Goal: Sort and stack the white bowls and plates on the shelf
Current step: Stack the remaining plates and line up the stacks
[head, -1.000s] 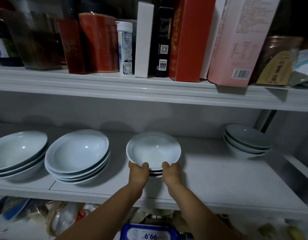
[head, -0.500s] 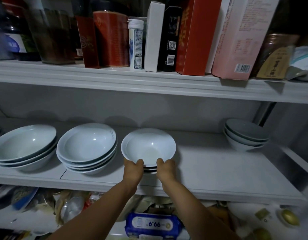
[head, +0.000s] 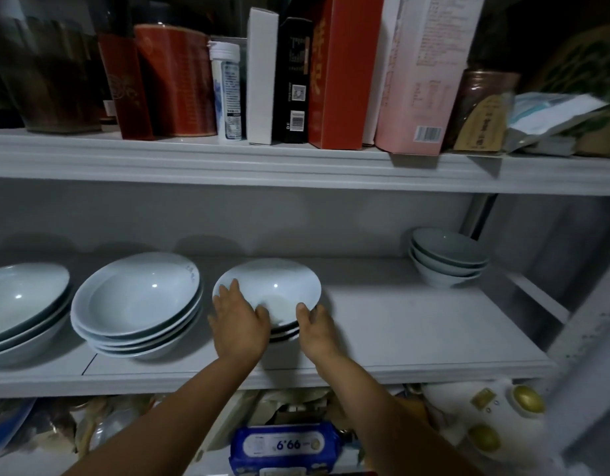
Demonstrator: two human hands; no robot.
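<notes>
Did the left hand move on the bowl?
Yes. The left hand slid up over the rim of the middle bowl, toward the big stack beside it.

The blue wipes pack (head: pixel 285 447) reads "99.9" upside down; other labels illegible.

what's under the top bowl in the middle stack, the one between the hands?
Under the top bowl only dark-edged rims of more dishes show; their count and type are unclear. The left hand and right hand cover the stack's sides.
</notes>
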